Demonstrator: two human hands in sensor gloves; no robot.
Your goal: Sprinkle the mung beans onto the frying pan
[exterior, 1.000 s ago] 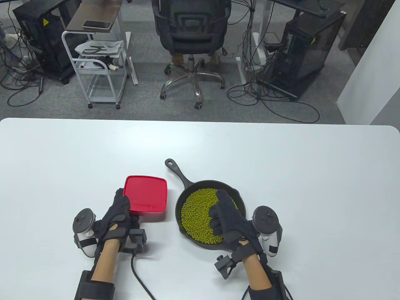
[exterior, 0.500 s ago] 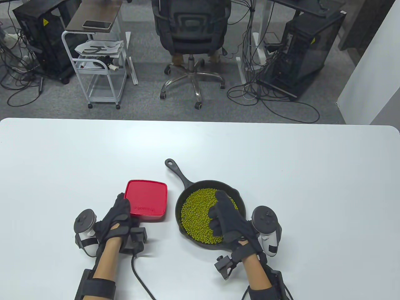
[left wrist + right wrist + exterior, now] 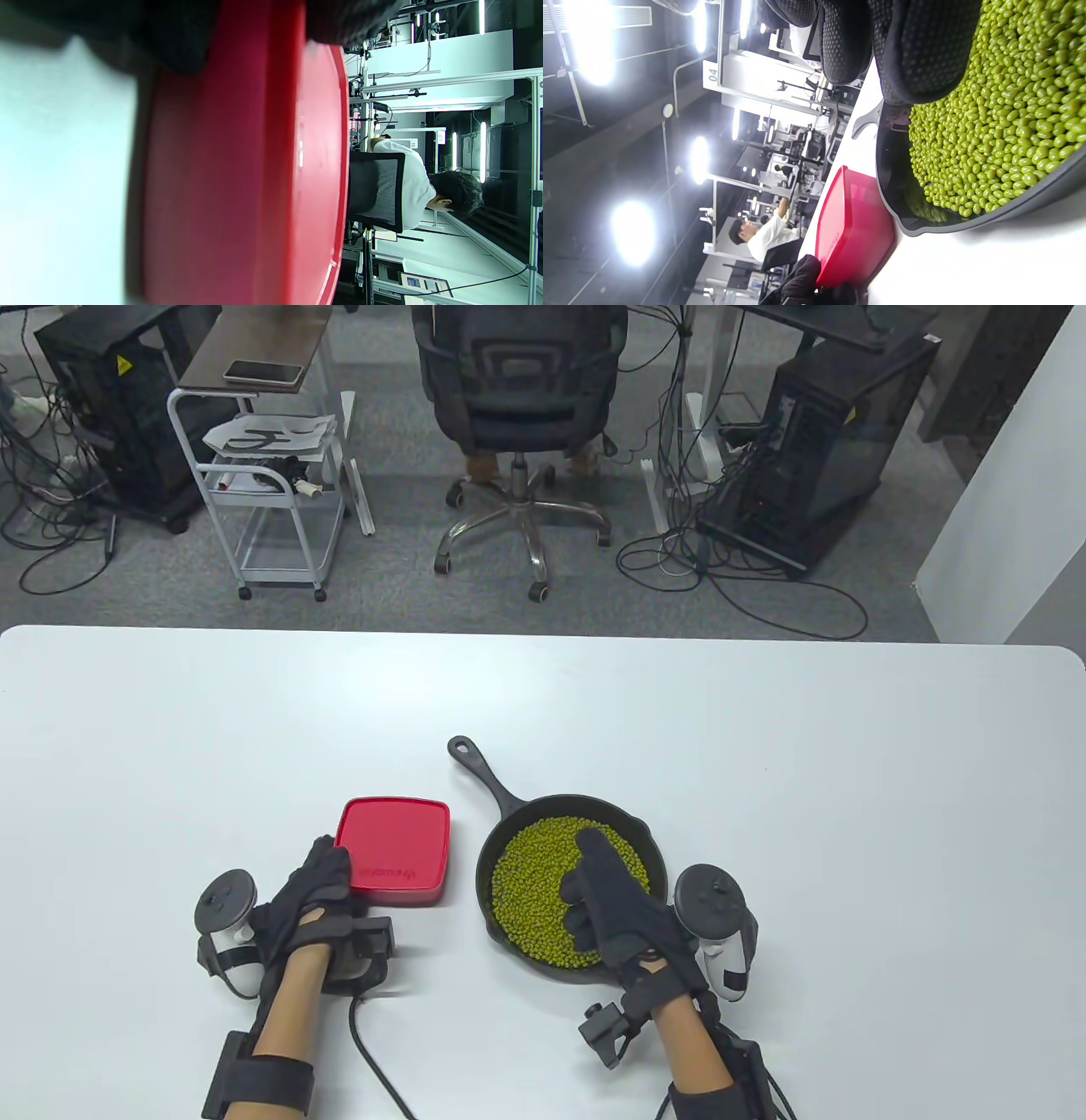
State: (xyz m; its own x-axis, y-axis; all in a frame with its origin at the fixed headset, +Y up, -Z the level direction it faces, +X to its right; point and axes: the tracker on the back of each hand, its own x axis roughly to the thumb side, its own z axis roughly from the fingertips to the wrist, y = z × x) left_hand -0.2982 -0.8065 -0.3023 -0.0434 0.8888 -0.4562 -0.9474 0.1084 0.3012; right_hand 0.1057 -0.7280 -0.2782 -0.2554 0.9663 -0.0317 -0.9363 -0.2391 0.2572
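A black cast-iron frying pan (image 3: 496, 800) sits at the table's near middle, its handle pointing far-left. Green mung beans (image 3: 534, 882) cover its floor. My right hand (image 3: 585, 869) is over the pan's near right part, its fingers (image 3: 920, 51) pressing down on the beans (image 3: 988, 140). A red square container (image 3: 393, 851) lies bottom-up left of the pan. My left hand (image 3: 333, 865) grips its near-left corner. In the left wrist view the container (image 3: 237, 169) fills the middle, with gloved fingers (image 3: 178, 34) over its edge.
The white table (image 3: 764, 746) stretches wide to the far side and right. A black cable (image 3: 373, 1060) runs from my left wrist toward the near edge. In the right wrist view the red container (image 3: 852, 228) stands close beside the pan rim (image 3: 967, 220).
The red container has moved a little nearer and left and now lies flatter. My right hand has slid slightly left across the beans.
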